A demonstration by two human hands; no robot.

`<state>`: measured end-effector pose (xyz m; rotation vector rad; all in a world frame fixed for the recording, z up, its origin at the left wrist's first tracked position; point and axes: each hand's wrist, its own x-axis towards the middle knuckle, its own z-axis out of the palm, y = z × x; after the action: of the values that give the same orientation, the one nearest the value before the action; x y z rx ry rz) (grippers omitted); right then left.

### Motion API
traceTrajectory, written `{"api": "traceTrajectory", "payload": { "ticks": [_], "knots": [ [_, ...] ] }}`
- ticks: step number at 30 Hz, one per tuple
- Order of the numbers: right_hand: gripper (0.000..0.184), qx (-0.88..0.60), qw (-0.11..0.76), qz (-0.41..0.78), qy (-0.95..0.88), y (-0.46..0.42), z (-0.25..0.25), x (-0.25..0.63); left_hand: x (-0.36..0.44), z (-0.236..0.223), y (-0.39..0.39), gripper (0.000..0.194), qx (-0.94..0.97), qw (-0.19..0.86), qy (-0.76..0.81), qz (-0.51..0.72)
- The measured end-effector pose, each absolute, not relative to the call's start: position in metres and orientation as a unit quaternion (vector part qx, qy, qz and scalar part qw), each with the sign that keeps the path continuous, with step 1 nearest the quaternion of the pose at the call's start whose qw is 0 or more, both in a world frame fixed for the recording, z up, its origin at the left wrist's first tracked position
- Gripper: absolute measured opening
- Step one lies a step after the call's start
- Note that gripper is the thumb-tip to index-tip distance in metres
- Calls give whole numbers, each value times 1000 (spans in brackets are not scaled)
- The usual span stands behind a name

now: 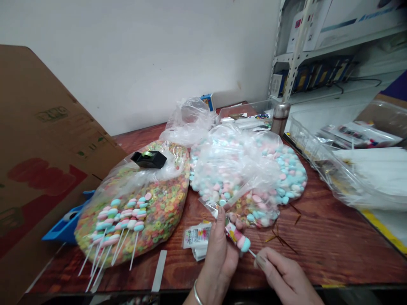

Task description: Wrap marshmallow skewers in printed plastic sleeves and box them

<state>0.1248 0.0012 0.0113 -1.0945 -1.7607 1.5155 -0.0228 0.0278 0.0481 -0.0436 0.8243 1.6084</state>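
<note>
In front of me, my left hand point(222, 250) is closed around a small printed clear plastic bag point(208, 205). A marshmallow skewer point(244, 244) in pink, white and blue sits partly inside the bag, its lowest marshmallows showing below the printed part. My right hand point(281, 271) pinches the lower end of the skewer's white stick point(252, 253). Beside my left wrist lies a stack of printed clear bags point(197, 237). To the left, several finished marshmallow skewers point(122, 218) rest on a large bag of coloured cereal rings point(171, 203).
A big bag of pastel marshmallows point(235, 165) lies behind my hands. Gold twist ties point(280, 238) are scattered at right. Around them are a black tape dispenser point(149, 159), blue dispenser point(63, 224), cardboard box point(47, 148), metal flask point(280, 118) and clear tray point(330, 169).
</note>
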Motion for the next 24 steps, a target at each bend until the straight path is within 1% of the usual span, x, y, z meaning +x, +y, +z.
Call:
{"api": "traceTrajectory", "payload": {
  "ticks": [3,5,7,10,13,18,20,22,24],
  "knots": [
    [47,-388,242,673,-581,1,10,125,-26,49,28,30,-60,625,357,691],
    [48,-382,234,693,-564,-1,6,123,-25,49,29,31,-92,632,349,686],
    [46,-389,255,662,-588,-3,1,119,-21,47,30,29,-107,627,345,691],
    [39,-419,304,557,-650,-6,-7,112,-8,44,28,28,-86,611,364,698],
    [34,-430,320,487,-689,-7,-12,110,0,41,25,27,-51,615,380,690],
    [31,-421,313,468,-711,-4,-11,116,-19,41,32,29,-53,583,388,712],
    [32,-418,307,465,-717,-2,-10,116,-24,41,35,25,-50,572,388,721],
    [32,-419,304,464,-719,-1,-10,113,-21,39,34,19,-35,580,380,719],
    [29,-421,303,465,-717,1,-11,109,-10,35,30,19,-22,599,372,709]
  ]
}}
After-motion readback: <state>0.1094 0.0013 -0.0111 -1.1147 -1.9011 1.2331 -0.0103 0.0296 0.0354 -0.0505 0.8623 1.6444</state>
